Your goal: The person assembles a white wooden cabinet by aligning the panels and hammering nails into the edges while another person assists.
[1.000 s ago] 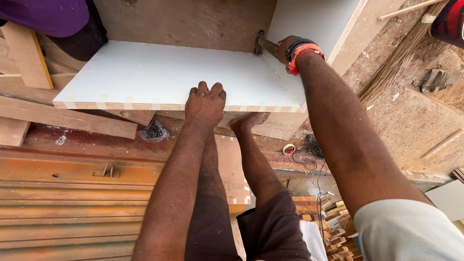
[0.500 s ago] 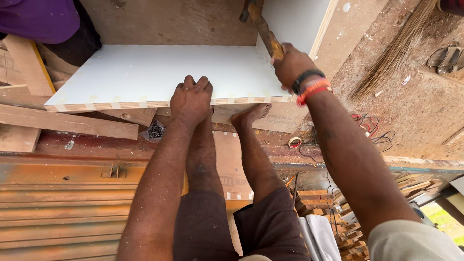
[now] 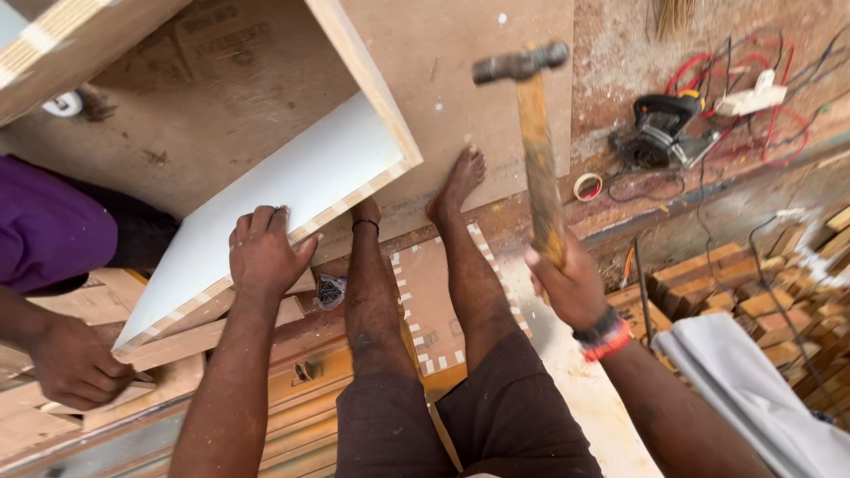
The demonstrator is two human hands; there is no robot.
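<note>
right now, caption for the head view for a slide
Left hand steadies a white board at its edge while the right hand raises a hammer.

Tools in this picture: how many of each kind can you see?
Hammer, held in the right hand: 1
Power saw: 1
Tape roll: 1
Total: 3
The left hand holds no tool; it rests on the white board.
</note>
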